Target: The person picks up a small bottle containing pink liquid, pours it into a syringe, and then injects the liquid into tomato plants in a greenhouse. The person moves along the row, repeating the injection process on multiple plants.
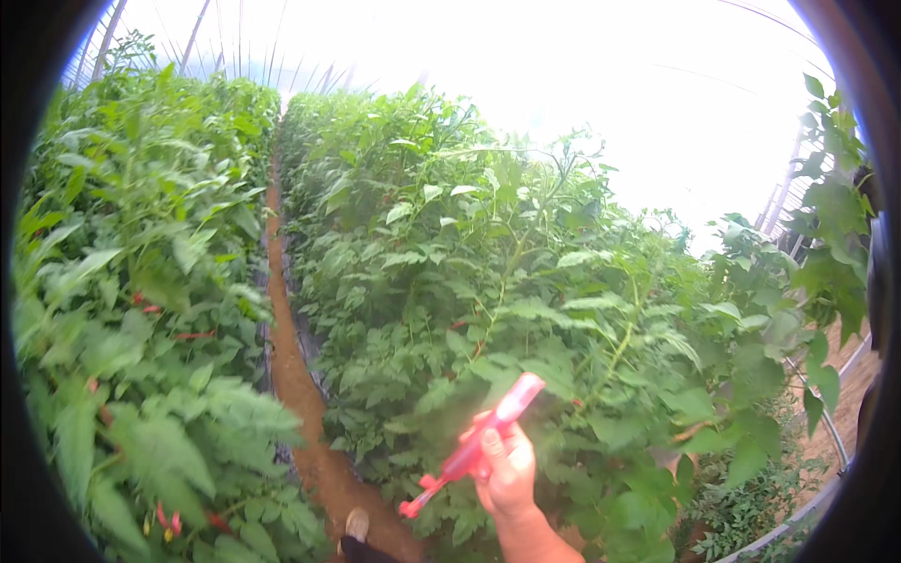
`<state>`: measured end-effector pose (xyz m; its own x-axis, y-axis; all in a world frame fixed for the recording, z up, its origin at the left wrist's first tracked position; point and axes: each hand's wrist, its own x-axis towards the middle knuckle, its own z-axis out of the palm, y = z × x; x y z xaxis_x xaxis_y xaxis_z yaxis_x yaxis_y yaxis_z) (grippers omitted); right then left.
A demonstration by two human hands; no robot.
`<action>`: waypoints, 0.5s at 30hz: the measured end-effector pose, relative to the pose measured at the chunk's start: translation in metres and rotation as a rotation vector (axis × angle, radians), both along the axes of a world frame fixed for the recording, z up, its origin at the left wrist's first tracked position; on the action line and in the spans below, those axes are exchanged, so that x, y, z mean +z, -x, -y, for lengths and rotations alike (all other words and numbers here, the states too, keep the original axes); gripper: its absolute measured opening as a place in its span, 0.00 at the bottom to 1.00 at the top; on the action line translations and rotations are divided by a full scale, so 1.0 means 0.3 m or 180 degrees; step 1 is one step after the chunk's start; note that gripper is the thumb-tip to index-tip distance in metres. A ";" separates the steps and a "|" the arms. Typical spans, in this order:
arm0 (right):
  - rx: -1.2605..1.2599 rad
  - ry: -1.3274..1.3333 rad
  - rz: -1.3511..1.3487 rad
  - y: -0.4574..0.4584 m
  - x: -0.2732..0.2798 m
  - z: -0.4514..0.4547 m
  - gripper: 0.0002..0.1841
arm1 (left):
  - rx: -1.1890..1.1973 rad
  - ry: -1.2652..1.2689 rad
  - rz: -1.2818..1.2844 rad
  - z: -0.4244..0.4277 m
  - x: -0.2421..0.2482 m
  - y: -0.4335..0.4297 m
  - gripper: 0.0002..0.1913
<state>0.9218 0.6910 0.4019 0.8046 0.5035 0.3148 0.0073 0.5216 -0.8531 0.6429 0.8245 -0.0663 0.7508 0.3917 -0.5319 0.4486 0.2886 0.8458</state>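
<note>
In my right hand [505, 461], at the lower middle of the view, is a red hand-held plant-tying tool [461, 454]. The fingers and thumb wrap around it. Its narrow jaw end points down and left, and its shiny, wider end tilts up and right. Behind the hand stand leafy green tomato plants [408, 281], tall and dense. Their leaves lie close around the tool, but whether they touch it cannot be told. My left hand is out of view.
A narrow bare-soil path [288, 352] runs between two plant rows, with a shoe [357, 524] on it. Red ties [195, 335] show among the left-hand plants [141, 281]. Poles [193, 39] rise at the back. A curved pale edge [795, 524] borders the lower right.
</note>
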 end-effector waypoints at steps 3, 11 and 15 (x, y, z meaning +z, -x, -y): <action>0.0170 -0.0025 -0.0071 -0.186 -0.038 -0.156 0.16 | -0.0098 -0.0238 -0.0013 -0.214 0.066 -0.294 0.14; -0.0106 0.0422 -0.0028 -0.631 -0.012 -0.319 0.21 | -0.0595 -0.0659 0.0060 -0.714 0.337 -1.019 0.14; -0.0915 0.0294 0.0222 -0.712 -0.005 -0.346 0.20 | -0.0960 -0.0740 0.0210 -0.855 0.389 -1.321 0.14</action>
<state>1.1355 0.7948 0.4004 0.8963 0.2873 0.3378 0.2037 0.4099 -0.8891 1.0391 1.0809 0.0503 0.8804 0.2524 -0.4015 0.4265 -0.0510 0.9031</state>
